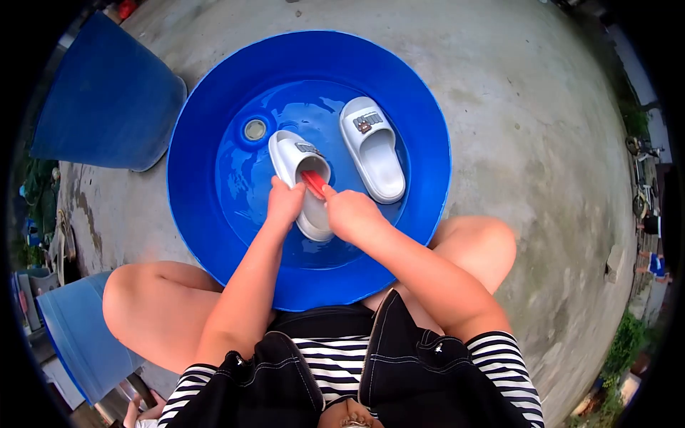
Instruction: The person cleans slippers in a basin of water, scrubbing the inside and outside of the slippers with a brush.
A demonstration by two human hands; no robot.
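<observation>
A large round blue tub (414,78) with shallow water stands between my knees. Inside it, my left hand (286,200) grips the left edge of a white slipper (285,151). My right hand (351,212) is closed on a red brush (314,181), whose far end reaches into the slipper under its strap. The brush's underside is hidden. A second white slipper (383,162), with a dark patch on its strap, lies sole down at the right of the tub, touched by neither hand.
A tall blue bucket (107,93) stands on the concrete floor (528,143) at the upper left. Another lighter blue container (89,335) is beside my left knee. A round drain fitting (255,130) shows in the tub's bottom. Plants and clutter line the right edge.
</observation>
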